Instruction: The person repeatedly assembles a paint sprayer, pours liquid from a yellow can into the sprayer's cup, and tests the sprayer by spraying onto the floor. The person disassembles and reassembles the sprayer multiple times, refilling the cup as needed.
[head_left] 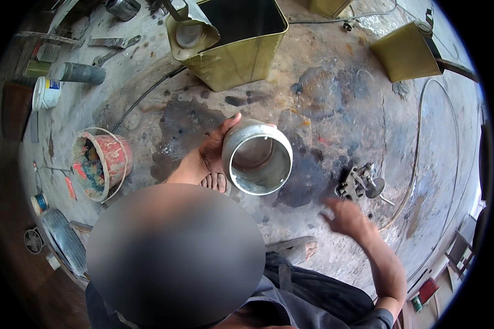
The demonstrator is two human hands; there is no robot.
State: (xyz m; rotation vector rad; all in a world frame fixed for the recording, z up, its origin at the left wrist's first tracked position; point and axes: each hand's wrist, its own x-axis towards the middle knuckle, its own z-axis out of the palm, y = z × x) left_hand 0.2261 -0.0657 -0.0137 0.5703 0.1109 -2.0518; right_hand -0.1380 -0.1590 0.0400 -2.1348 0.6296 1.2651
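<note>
My left hand (217,143) grips a round, silver-grey metal cup (258,183) by its left side, with the thumb near the top. The cup is tilted so its wide mouth and dull inner wall show. A ridge runs round the inside. Lower right, my right hand (347,216) hangs over the floor, its fingers pointing left and apart, holding nothing. Just beyond it on the floor lies a metal mechanism (359,183) with a round disc and a short rod.
A large yellow-gold square tin (230,68) stands ahead, its top open. Another tin (403,52) is at far right, near a hose (421,118). To the left are a stained red bucket (115,159), a grey cylinder (82,73) and a wrench (115,50). Dark stains mark the concrete floor (324,137).
</note>
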